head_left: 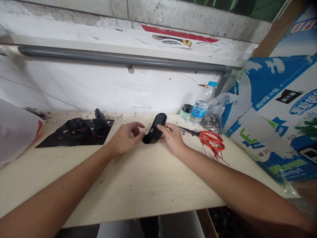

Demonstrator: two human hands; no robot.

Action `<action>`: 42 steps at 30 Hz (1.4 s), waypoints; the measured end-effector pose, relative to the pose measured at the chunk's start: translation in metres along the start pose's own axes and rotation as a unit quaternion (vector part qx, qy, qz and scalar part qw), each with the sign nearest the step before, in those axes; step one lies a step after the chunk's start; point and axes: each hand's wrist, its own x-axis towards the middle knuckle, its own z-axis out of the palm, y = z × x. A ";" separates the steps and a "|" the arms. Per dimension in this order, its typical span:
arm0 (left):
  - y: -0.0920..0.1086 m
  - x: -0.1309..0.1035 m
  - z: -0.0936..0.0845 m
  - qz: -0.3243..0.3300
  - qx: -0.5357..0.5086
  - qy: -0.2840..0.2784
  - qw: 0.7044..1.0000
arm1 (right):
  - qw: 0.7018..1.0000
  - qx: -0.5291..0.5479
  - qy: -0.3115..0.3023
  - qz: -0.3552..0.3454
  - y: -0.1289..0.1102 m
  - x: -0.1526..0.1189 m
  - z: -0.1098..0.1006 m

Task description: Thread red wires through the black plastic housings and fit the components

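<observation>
My right hand is closed around a glossy black rounded plastic housing, tilted above the table. Thin red and dark wires come out of the housing's left side. On that side, my left hand has thumb and fingertips close together at the wires, pinching them. Small light-coloured parts show on the housing between the hands, too tiny to make out. To the left, similar black housings with red wires lie on a black sheet.
Red-handled scissors lie right of my hand over cut red wires. Behind them stand a water bottle, a tape-like roll and a bag of small metal parts. A large blue-white carton borders the right; a white bag, the left.
</observation>
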 end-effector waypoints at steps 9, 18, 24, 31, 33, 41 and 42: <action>0.010 -0.005 0.002 0.055 -0.037 0.131 0.989 | 1.000 -0.013 0.018 -0.019 0.007 0.005 -0.004; 0.004 -0.001 0.003 -0.024 -0.028 0.094 0.995 | 0.999 -0.043 -0.001 -0.025 0.004 0.002 0.000; 0.000 0.003 0.011 0.002 -0.019 0.077 0.997 | 0.987 -0.124 -0.014 -0.101 0.005 0.000 -0.001; -0.001 0.001 0.014 0.025 -0.046 0.042 0.998 | 0.983 -0.137 -0.034 -0.119 0.005 -0.001 -0.001; -0.003 0.001 0.015 0.037 -0.056 0.041 0.997 | 0.990 -0.110 -0.038 -0.084 0.003 -0.002 0.000; -0.003 0.002 0.016 0.039 -0.136 0.001 0.990 | 0.999 -0.031 -0.041 -0.018 -0.003 -0.005 0.002; -0.002 0.001 0.015 0.045 -0.129 0.002 0.991 | 0.999 -0.018 -0.042 -0.011 -0.003 -0.005 0.003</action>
